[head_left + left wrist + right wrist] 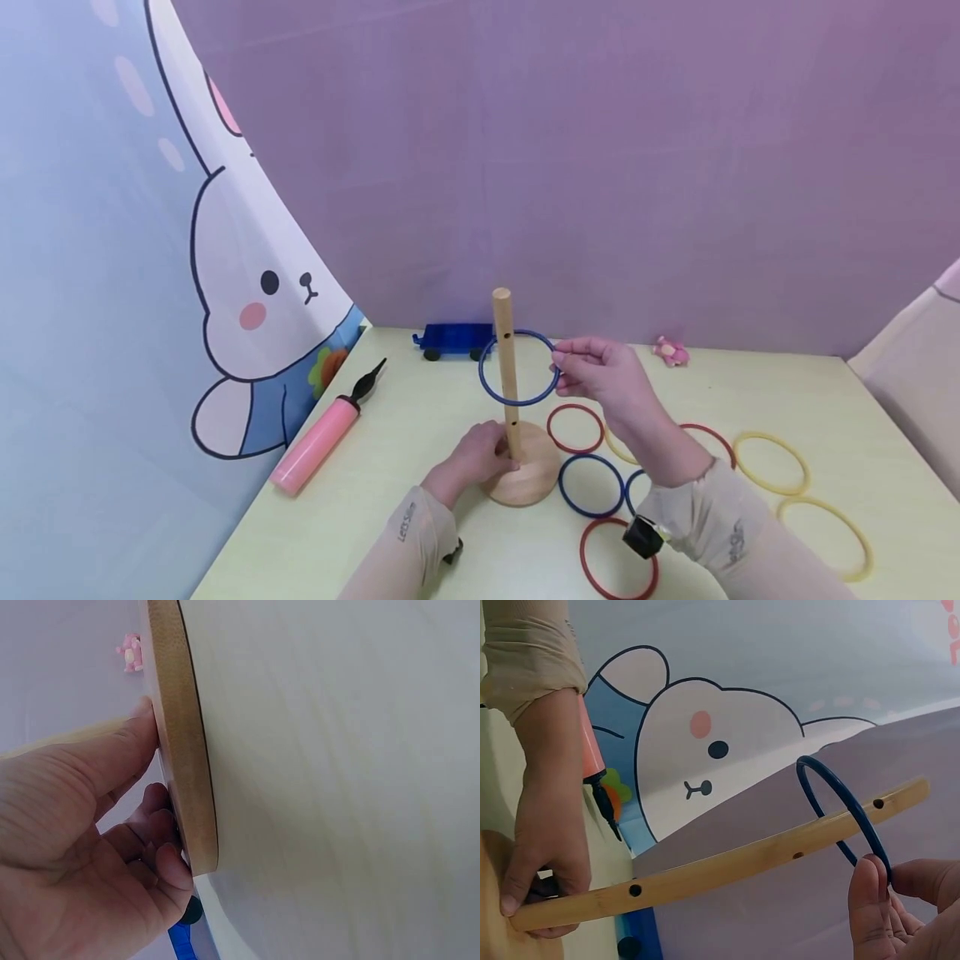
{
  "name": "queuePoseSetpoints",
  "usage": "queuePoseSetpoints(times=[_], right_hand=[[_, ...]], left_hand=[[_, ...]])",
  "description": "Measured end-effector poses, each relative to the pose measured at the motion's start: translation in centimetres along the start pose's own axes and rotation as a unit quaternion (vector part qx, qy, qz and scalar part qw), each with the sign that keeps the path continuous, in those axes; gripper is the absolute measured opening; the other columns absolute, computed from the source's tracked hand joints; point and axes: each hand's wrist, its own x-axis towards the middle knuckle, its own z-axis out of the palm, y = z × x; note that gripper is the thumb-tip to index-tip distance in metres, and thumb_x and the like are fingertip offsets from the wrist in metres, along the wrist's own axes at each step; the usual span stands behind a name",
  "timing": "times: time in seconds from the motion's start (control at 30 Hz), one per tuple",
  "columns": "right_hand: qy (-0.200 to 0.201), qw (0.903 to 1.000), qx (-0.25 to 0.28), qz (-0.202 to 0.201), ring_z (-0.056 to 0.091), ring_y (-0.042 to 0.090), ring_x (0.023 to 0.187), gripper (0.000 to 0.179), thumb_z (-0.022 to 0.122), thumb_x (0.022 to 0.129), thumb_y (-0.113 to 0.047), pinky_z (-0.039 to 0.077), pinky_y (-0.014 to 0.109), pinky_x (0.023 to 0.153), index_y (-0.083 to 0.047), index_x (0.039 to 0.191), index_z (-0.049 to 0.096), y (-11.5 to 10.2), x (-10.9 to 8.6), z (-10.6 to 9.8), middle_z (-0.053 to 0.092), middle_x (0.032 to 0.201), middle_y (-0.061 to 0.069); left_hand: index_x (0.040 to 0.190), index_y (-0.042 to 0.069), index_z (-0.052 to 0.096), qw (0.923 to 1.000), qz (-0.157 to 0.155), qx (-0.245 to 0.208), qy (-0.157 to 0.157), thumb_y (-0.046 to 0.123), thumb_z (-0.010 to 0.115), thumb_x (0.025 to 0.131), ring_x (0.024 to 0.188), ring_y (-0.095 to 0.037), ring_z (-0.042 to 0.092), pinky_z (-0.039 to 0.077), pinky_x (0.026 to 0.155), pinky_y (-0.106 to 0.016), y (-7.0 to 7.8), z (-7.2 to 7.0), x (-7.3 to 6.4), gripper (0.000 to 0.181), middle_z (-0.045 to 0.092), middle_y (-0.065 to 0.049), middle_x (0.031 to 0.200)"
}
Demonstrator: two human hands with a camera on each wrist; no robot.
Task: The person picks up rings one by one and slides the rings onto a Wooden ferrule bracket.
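A wooden post [506, 367] rises from a round wooden base [536, 475] on the table. My left hand [477, 454] grips the post's foot, thumb on one side and curled fingers on the other, with the fingertips right at the base [187, 772] in the left wrist view. My right hand [600, 371] pinches the right edge of a blue ring [519, 404] between thumb and fingers. In the right wrist view, that ring [847, 796] encircles the post's upper part, tilted, well above the base. Red rings [575, 406] and blue rings [592, 455] lie right of the base.
Yellow rings [765, 433] lie farther right on the table, partly behind my right forearm. A blue toy wagon [456, 339] and a small pink toy figure [670, 351] stand along the back edge. On the left lies a pink hand pump [318, 446] with a black nozzle.
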Motion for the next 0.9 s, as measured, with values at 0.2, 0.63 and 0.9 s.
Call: queuePoseSetpoints(times=[0.2,0.63,0.9], right_hand=[[0.004,0.9998,0.0,0.022,0.066,0.015,0.069,0.031,0.066,0.093,-0.01,0.058,0.031,0.072,0.007,0.117,0.06,1.1,-0.2,-0.1,0.069,0.086,0.006],[-0.006,0.9998,0.005,0.021,0.066,0.014,0.067,0.03,0.063,0.094,-0.005,0.058,0.029,0.07,0.013,0.117,0.057,3.5,-0.4,-0.2,0.069,0.083,0.006],[-0.004,0.9991,0.001,0.042,0.065,0.015,0.067,0.027,0.062,0.094,-0.004,0.058,0.029,0.069,0.012,0.115,0.058,5.4,-0.5,-0.3,0.069,0.082,0.007]], left_hand=[[0.105,0.011,0.07,0.9999,-0.007,-0.01,-0.002,0.018,0.081,0.081,0.078,-0.016,0.052,0.047,0.076,-0.033,0.1,0.0,-0.1,0.027,0.057,0.004,0.085],[0.107,0.012,0.067,0.9997,0.015,-0.018,0.01,0.015,0.082,0.08,0.081,-0.014,0.055,0.049,0.079,-0.032,0.1,0.0,-0.2,0.031,0.063,0.003,0.092],[0.104,0.011,0.067,0.9993,0.025,-0.011,0.026,0.015,0.082,0.079,0.081,-0.014,0.054,0.048,0.078,-0.031,-0.1,0.2,-0.4,0.03,0.063,0.002,0.091]])
